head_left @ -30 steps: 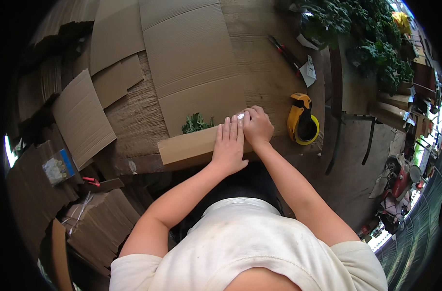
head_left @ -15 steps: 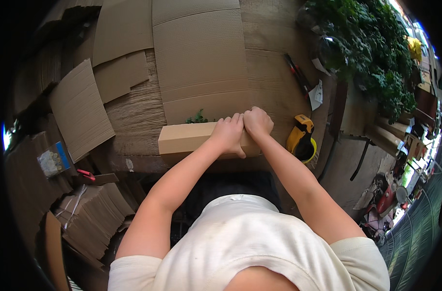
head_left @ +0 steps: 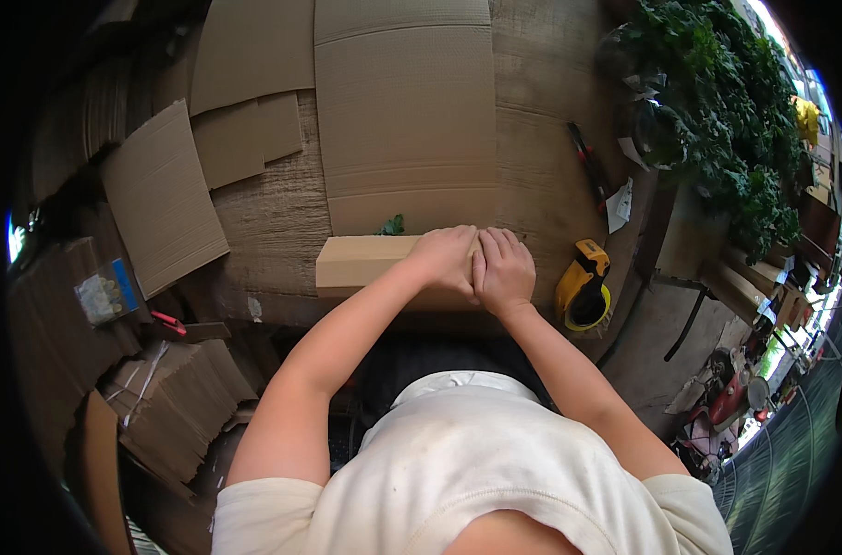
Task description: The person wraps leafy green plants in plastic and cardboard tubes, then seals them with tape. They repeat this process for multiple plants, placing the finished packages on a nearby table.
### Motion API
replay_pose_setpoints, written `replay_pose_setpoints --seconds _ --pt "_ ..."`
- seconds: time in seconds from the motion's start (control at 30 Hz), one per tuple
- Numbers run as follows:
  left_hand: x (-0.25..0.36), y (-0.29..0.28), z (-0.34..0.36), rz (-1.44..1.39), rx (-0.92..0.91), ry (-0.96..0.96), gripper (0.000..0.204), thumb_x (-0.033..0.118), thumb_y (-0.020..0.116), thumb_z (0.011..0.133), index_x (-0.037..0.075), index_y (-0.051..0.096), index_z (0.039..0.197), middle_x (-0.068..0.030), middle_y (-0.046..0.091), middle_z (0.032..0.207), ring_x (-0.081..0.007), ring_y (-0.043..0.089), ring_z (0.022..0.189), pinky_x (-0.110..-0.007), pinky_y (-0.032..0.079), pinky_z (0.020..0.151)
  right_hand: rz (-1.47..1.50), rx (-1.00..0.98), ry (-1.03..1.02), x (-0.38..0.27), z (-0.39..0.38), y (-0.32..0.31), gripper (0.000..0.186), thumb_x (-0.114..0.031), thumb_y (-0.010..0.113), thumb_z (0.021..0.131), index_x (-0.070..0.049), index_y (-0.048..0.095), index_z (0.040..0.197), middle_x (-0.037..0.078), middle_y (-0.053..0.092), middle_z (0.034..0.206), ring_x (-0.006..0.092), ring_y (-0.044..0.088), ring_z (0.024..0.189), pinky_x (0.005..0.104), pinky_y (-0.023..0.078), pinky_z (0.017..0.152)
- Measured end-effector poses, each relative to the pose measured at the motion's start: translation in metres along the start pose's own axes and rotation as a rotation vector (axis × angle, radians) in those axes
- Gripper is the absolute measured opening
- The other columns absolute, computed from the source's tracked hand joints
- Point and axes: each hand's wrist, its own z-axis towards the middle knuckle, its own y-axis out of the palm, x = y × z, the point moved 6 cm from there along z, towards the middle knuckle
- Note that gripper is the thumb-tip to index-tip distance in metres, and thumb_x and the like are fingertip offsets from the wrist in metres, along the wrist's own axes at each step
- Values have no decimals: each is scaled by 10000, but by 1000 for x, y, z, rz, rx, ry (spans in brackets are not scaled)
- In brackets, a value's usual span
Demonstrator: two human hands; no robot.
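A long, narrow cardboard box lies along the near edge of the work table. Over its right half is my left hand, fingers curled on the top and thumb down the near side. Beside it, my right hand grips the right end of the same box, its fingers bent over the top edge. Both hands touch each other there and hide that end. Green leaves show just behind the box; whether they poke out of it I cannot tell.
Flat cardboard sheets cover the table beyond the box. At the right lie a yellow tape dispenser and a red-and-black tool. Leafy plants fill the far right. Stacked cardboard stands at the lower left.
My right hand has gone from the top corner down over the right end, its fingers now facing the left hand. The whole view has shifted slightly.
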Motion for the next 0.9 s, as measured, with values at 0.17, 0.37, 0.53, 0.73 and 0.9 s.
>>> replay_pose_setpoints --seconds 0.17,0.37,0.53,0.73,0.9 --pt "-78 -21 -48 17 -207 -341 940 735 540 668 116 413 1363 -172 503 1266 -337 483 1168 -412 369 999 17 21 -7 -4 1 -10 276 -194 580 778 -50 621 1010 102 622 1064 288 569 1022 394 449 867" --pt "-96 -23 -46 -130 -396 -376 925 760 506 676 85 470 1308 -161 494 1278 -283 461 1207 -381 375 1000 33 -8 0 -1 12 -2 251 -211 593 759 -52 610 952 82 618 1012 254 572 979 365 459 799" --pt "-85 -48 -41 -27 -99 -239 804 620 600 737 30 456 1264 -177 478 1227 -344 461 1148 -420 400 961 47 -112 95 7 31 1 181 -224 545 824 -88 640 894 56 649 936 244 612 881 368 499 720" --pt "-49 -52 -64 217 -40 -76 1083 670 726 512 83 368 1350 -178 478 1221 -348 486 1101 -462 425 920 106 -283 256 20 48 6 260 -288 505 844 -83 664 852 88 658 897 265 611 889 410 504 710" --pt "-57 -51 -52 127 -205 -140 1102 581 780 478 127 333 1377 -170 548 1145 -341 554 1030 -430 455 884 48 -320 259 16 53 13 287 -299 494 849 -70 667 851 99 657 881 268 605 896 411 505 715"
